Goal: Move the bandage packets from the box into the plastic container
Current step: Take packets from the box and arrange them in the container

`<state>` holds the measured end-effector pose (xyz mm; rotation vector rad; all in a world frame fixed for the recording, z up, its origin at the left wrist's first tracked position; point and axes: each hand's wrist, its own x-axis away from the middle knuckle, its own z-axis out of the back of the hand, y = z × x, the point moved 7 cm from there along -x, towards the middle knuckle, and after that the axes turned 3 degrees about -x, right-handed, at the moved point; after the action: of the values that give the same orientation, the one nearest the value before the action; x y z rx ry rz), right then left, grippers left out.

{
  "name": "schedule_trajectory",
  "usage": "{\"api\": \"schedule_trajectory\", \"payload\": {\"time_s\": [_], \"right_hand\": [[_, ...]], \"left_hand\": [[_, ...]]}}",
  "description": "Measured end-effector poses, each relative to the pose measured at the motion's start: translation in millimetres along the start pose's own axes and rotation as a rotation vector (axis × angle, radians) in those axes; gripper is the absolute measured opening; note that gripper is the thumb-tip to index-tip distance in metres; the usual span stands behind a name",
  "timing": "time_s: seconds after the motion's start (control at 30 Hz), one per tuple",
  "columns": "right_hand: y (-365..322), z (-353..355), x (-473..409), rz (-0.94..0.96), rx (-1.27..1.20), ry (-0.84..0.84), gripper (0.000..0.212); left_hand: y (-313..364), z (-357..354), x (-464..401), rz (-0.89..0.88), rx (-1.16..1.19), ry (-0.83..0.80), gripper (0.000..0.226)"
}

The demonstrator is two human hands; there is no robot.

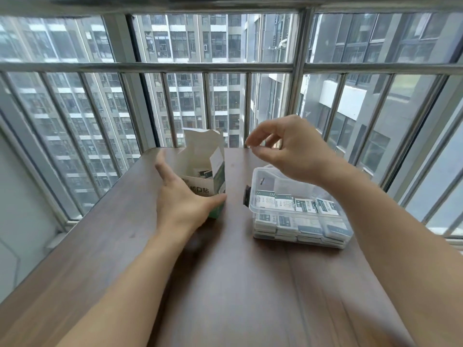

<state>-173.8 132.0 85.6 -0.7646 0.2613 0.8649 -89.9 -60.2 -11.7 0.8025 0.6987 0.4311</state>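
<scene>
This looks like a high-rise flat's enclosed balcony or window nook, since a dark wood-grain table (225, 284) stands right against a wide window (190, 38) fitted with metal safety bars (208, 108), through which many storeys of neighbouring apartment towers (180, 78) fill the outlook.

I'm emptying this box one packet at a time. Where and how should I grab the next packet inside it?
Pinch the top edge of a packet from above, through the box's open top: they stand low inside, walled in, and the left hand already steadies the box.
</scene>
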Motion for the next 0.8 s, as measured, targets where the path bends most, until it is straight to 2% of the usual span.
{"api": "schedule_trajectory", "payload": {"time_s": [0.1,0.2,0.33,0.4,0.5,0.6,0.8], "right_hand": [[-25,1,1,0.137,-0.049,0.097,0.012],[-54,3,5,0.271,-0.057,0.161,0.009],[-73,-9,10,0.291,0.096,0.053,0.01],[-74,-14,12,0.23,0.217,-0.007,0.017],[-81,-14,15,0.195,0.394,-0.009,0.028],[-91,-17,16,0.177,0.433,-0.044,0.029],[-76,-42,22,0.046,0.3,-0.37,0.03]], "left_hand": [[-1,1,-2,-0.102,0.03,0.075,0.1],[15,5,2,-0.225,0.009,0.13,0.083],[28,9,9,-0.357,0.01,0.194,0.078],[31,11,9,-0.434,-0.003,0.235,0.077],[36,17,9,-0.535,-0.014,0.302,0.079],[44,24,12,-0.634,0.01,0.333,0.081],[60,22,19,-0.832,0.042,0.257,0.076]]}}
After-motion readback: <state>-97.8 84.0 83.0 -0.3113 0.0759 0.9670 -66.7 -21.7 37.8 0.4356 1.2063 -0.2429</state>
